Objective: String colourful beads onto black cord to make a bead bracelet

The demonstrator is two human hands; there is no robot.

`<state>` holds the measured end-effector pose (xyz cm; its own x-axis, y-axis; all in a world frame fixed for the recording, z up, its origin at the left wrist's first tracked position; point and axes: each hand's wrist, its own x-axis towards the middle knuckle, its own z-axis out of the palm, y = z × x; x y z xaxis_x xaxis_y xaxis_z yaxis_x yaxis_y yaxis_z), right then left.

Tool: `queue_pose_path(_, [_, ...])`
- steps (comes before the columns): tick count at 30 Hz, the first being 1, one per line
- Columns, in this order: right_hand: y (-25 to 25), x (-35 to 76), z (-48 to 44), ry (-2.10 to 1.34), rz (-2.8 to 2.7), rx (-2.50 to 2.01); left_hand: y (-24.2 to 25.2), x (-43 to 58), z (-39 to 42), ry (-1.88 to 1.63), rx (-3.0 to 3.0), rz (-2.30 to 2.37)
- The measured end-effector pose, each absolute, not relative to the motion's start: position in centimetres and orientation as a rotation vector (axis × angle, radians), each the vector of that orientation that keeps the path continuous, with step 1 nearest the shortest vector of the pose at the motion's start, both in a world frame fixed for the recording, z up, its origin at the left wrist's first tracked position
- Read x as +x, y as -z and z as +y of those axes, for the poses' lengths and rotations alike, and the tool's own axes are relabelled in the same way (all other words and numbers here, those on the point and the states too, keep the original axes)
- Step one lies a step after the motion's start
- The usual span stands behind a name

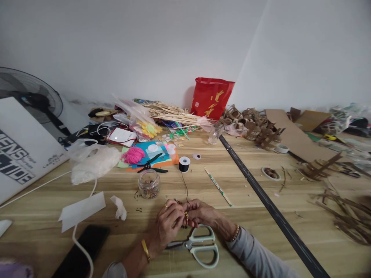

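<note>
My left hand (169, 222) and my right hand (204, 212) meet over the table's near middle, fingers pinched on a strand of small coloured beads (187, 219). Fingers hide much of the strand. A thin black cord (186, 187) runs from a spool (184, 165) down to the hands. Just below the hands lie scissors (199, 245) with pale green handles, the blade tips partly covered by my left hand. Up and left of the hands stands a clear jar (149, 184) with mixed beads in it.
Black-handled pliers (152, 164) and pink yarn (133, 155) rest on coloured paper. A thin green-and-white stick (218, 187) lies right of the spool. Left are a plastic bag (95, 162) and a dark phone (82, 251). A black strip (266, 208) crosses the table at right.
</note>
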<state>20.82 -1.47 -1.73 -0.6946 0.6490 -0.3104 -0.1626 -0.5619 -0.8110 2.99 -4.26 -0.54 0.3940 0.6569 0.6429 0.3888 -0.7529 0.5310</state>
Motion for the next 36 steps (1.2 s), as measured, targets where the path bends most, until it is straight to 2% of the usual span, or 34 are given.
queue_pose_path(8, [2.0,20.6,-1.6,-2.273,-1.019,-0.798,-0.1,3.4,-4.2,-1.566,2.368,0.768])
queue_pose_path(16, [1.5,20.9,-1.4,-2.181,-1.099,-0.869,-0.4,3.1,-4.3,-1.480,2.262,0.818])
queue_pose_path(28, [-1.6,22.1,-1.4,-1.890,-1.582,-0.869,-0.4,2.8,-4.3,-1.268,1.897,0.997])
queue_pose_path(36, [-2.3,22.5,-1.5,-1.761,-1.762,-0.876,0.1,2.7,-4.2,-1.298,1.890,0.995])
